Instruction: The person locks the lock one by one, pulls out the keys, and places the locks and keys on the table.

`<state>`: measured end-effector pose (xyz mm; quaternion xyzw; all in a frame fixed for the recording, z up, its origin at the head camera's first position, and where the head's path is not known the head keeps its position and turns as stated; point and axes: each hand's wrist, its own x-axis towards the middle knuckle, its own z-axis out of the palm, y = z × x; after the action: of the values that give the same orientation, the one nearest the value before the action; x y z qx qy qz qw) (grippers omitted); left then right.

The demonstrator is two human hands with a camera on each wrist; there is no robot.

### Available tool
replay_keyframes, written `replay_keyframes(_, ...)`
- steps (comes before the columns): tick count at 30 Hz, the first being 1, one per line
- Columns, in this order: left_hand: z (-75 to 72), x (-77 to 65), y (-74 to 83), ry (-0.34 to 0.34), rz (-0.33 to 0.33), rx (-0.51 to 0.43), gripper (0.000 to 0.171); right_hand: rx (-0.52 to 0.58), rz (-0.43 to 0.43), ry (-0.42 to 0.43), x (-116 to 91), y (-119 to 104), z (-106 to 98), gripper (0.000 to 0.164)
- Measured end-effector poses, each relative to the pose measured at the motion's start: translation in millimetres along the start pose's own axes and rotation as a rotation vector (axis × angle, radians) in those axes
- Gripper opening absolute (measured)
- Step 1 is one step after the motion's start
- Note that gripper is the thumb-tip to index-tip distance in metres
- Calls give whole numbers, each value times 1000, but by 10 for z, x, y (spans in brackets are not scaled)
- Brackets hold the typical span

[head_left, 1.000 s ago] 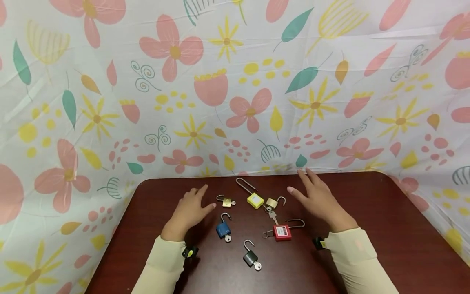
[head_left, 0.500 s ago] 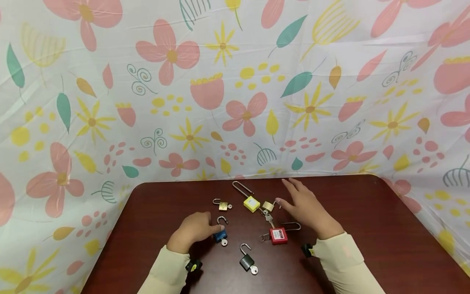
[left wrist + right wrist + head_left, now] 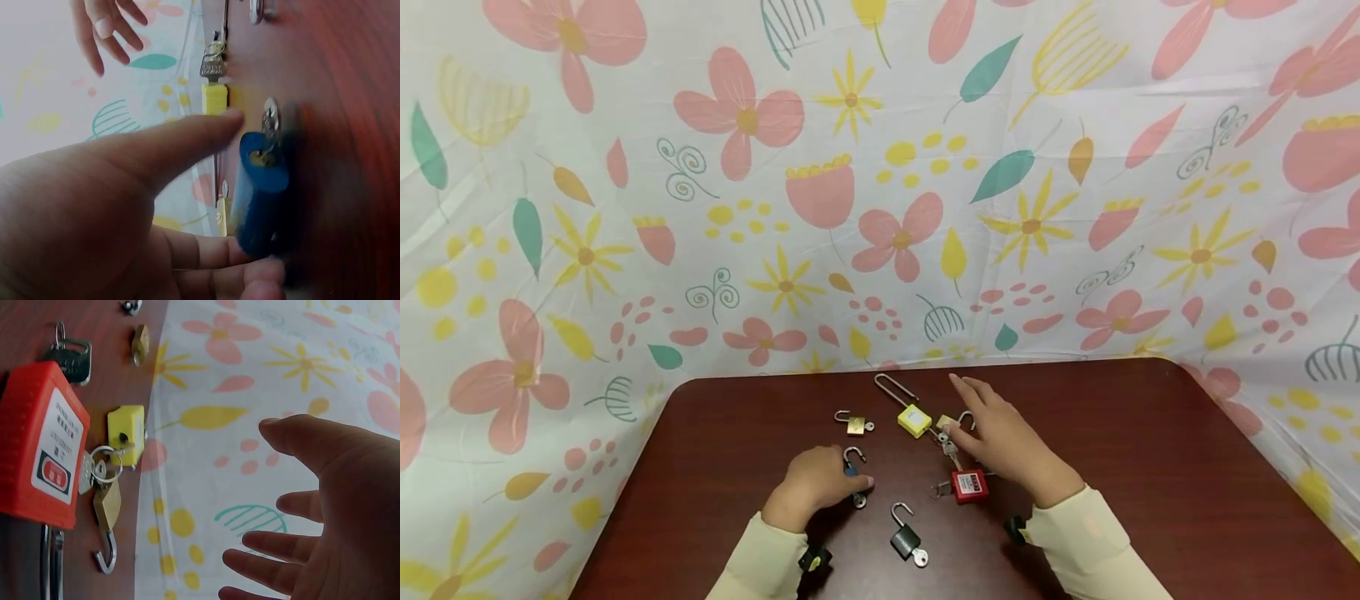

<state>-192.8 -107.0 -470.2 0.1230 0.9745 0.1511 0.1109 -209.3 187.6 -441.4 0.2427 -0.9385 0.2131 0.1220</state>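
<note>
My left hand [image 3: 816,479] is low over a blue padlock [image 3: 262,194], which lies with its shackle open and a key in its base. In the left wrist view the fingertips are right at the padlock's far end, while the straight thumb stands a little apart from its keyed end. My right hand [image 3: 1007,437] hovers with fingers spread and nothing in them. Below and left of it are a red padlock [image 3: 970,486] with a long shackle and a brass padlock [image 3: 946,423], partly hidden by the thumb.
Behind lies a yellow padlock [image 3: 914,421] with a long open shackle. A small brass padlock [image 3: 855,426] is at the back left, and a dark padlock [image 3: 906,542] with a key lies in front. Beyond the brown table [image 3: 1187,467] hangs a flowered cloth [image 3: 880,167].
My left hand has come down and to the right, onto the blue padlock. The right hand has shifted left, toward the brass and red padlocks.
</note>
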Motion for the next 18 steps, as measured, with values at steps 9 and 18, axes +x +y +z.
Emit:
replay_keyframes(9,82,35,0,68,-1,3,60,-27,-55,19,7,-61,75,79)
replay_keyframes(18,51,49,-74,61,3,-139,67,-18,-45,-15,-5,-97,71,79)
